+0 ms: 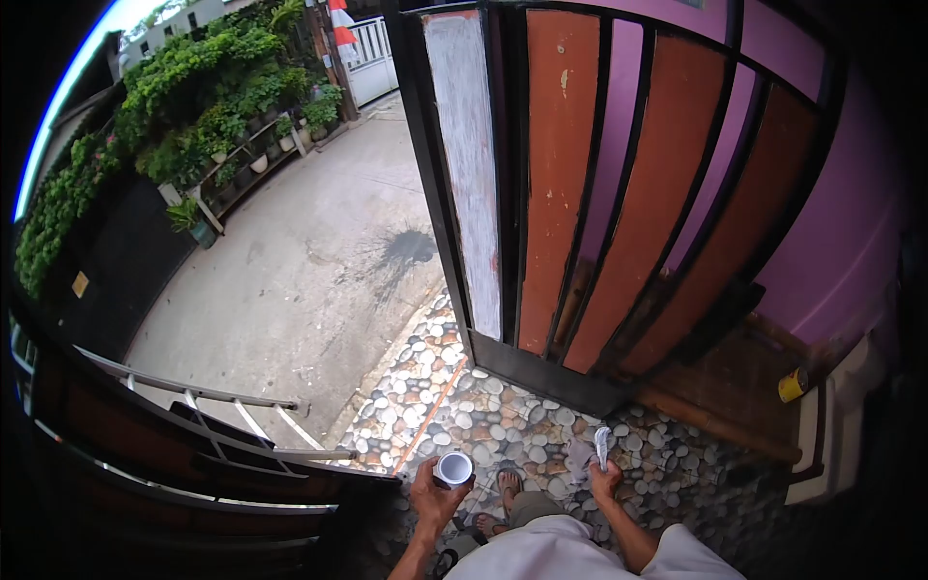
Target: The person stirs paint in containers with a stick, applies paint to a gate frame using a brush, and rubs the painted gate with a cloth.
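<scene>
White and streaky on one gate panel [464, 174], judged not yet coated on the neighbouring orange panels [561, 174], with a cup [454, 457] grasped in the left grip [432, 497] and an apparent brush [601, 445] grasped in the right grip [606, 478], above the pebbled floor [406, 382].

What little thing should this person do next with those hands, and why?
Probably bring the brush in the right hand over to the cup and dip it. The left hand holds that cup, pale inside, well apart from the brush, and a streaky white panel stands beside an orange-brown panel, which suggests painting.
</scene>
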